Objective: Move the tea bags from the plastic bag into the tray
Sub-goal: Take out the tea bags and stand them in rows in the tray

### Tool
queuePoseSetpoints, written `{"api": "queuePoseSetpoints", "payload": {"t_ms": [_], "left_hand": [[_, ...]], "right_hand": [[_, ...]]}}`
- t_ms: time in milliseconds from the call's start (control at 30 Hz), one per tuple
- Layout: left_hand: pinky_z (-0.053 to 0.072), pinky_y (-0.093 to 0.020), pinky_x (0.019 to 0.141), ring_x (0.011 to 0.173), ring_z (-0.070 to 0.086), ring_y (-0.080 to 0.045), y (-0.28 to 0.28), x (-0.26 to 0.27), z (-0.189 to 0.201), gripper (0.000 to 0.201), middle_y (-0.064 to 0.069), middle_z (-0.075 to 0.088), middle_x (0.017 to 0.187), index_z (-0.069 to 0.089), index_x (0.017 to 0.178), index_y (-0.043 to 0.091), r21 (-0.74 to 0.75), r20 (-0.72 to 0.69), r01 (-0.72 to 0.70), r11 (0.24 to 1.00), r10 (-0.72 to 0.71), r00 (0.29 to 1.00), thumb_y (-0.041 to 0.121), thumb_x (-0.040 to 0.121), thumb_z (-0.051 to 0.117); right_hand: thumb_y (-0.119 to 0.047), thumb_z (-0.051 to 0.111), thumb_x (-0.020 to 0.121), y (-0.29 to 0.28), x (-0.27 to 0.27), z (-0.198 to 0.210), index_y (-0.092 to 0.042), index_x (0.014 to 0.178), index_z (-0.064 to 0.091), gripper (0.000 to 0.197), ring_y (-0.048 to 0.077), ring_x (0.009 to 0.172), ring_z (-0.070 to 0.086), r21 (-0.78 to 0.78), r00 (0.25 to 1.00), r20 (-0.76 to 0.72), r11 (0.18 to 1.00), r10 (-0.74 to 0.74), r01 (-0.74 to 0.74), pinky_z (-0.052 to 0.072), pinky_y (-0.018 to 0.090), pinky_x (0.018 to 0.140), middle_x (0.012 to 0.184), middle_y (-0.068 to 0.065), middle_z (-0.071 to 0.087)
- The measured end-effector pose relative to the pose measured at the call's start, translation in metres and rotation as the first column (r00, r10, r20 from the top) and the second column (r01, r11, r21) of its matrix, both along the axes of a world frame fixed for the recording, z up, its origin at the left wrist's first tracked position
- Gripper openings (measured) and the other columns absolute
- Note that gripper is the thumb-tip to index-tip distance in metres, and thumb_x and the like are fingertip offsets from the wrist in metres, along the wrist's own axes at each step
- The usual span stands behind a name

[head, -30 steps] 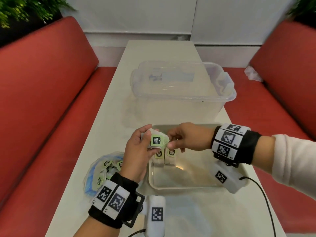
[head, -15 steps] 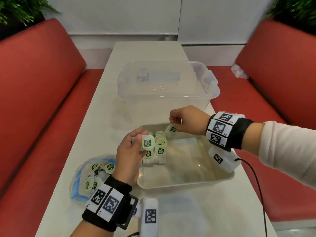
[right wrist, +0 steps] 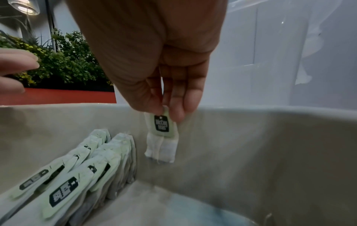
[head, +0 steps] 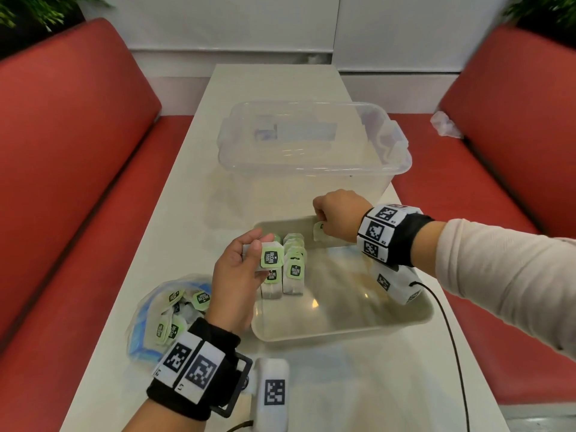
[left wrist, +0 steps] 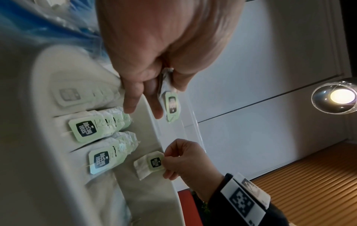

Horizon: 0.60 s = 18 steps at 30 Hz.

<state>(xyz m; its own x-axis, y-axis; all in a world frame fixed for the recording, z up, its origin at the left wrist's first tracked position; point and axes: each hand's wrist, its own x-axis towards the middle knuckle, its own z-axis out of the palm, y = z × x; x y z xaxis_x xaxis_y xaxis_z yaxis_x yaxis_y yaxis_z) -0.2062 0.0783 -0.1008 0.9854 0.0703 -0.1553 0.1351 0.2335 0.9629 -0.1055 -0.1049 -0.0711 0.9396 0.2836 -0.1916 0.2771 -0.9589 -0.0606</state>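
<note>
My right hand [head: 335, 212] pinches one tea bag [right wrist: 161, 136] by its green tag, thumb and fingers pressed together on it. I hold it by the top so the bag hangs straight down. That way it can slide in upright against the far wall of the tray [head: 343, 333], just beside the two rows of tea bags [head: 285, 269] that lean there already. It hangs low inside the tray, but I cannot tell if it touches the bottom.

My left hand [head: 240, 275] holds a spare tea bag [head: 271, 256] between thumb and fingers, with the label facing up. I think I keep it over the near rows so it is ready to go in next.

The plastic bag [head: 168, 319] lies on the worktop [head: 358, 385] just left of the tray, close to my left hand, so each reach is short. It has more tea bags inside, so there is a lot left to move.

A big clear tub [head: 311, 145] stands behind the tray.
</note>
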Motion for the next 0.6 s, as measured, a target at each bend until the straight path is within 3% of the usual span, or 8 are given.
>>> {"api": "queuePoseSetpoints", "payload": {"t_ms": [267, 400, 600], "left_hand": [[0.053, -0.022, 0.071, 0.082, 0.067, -0.005, 0.006, 0.0, -0.001, 0.016, 0.012, 0.069, 0.102, 0.057, 0.104, 0.023, -0.004, 0.01, 0.022, 1.0, -0.022, 1.0, 0.019, 0.097, 0.043], [0.053, -0.022, 0.071, 0.087, 0.066, -0.009, 0.009, 0.002, 0.0, 0.016, 0.011, 0.068, 0.102, 0.057, 0.103, 0.024, -0.009, 0.013, 0.02, 1.0, -0.02, 1.0, 0.019, 0.097, 0.043], [0.052, -0.02, 0.069, 0.09, 0.065, -0.011, 0.011, 0.002, 0.0, 0.017, 0.01, 0.068, 0.105, 0.058, 0.103, 0.026, -0.015, 0.012, 0.025, 1.0, -0.025, 1.0, 0.019, 0.097, 0.043]], "right_hand": [[0.002, 0.046, 0.084, 0.003, 0.0, -0.008, -0.007, 0.109, 0.045, 0.027, 0.027, 0.068, 0.044, -0.081, 0.998, 0.065, 0.997, -0.002, 0.007, 0.036, 0.033, 0.058, 0.108, 0.013, 0.048], [-0.009, 0.05, 0.088, 0.006, 0.0, -0.01, -0.008, 0.112, 0.048, 0.023, 0.026, 0.071, 0.044, -0.184, 0.999, 0.03, 0.983, 0.012, -0.006, 0.037, 0.032, 0.061, 0.11, 0.012, 0.048], [-0.025, 0.054, 0.089, 0.009, -0.005, -0.016, -0.009, 0.112, 0.054, 0.028, 0.028, 0.092, 0.057, -0.268, 0.999, 0.034, 0.963, 0.013, -0.003, 0.037, 0.031, 0.065, 0.11, 0.01, 0.051]]}}
